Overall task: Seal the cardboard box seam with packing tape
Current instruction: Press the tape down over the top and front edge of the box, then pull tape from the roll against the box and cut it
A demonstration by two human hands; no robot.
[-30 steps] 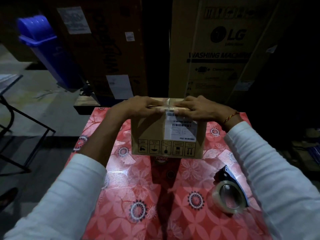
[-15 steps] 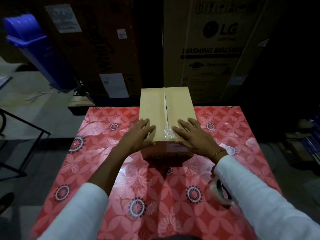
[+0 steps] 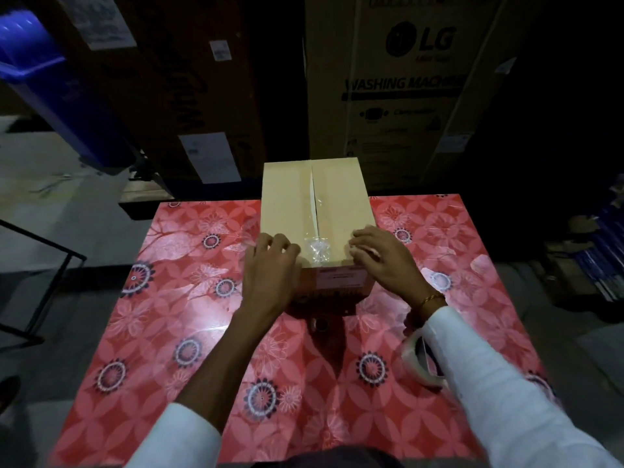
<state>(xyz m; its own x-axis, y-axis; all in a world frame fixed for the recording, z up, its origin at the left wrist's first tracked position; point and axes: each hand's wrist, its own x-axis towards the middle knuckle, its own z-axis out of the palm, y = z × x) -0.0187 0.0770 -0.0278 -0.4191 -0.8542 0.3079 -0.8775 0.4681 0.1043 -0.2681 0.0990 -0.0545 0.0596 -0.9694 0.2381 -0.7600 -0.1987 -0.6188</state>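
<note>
Hands flank the cardboard box (image 3: 287,197), which sits at the table's (image 3: 141,332) 12 o'clock edge. Our left hand (image 3: 270,268) cups the box's near corner at 9 o'clock, fingers curled over the edge, gripping nothing else. Clear tape (image 3: 315,211) covers the centre seam, crumpled at its near end. Our right hand (image 3: 381,261) presses, fingers bent, on the 3 o'clock corner. The tape roll (image 3: 417,363) lies at 4 o'clock, partly under our sleeve.

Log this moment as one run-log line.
box flat on table | seam taped | left hand, right hand at near corners | tape roll idle
</note>
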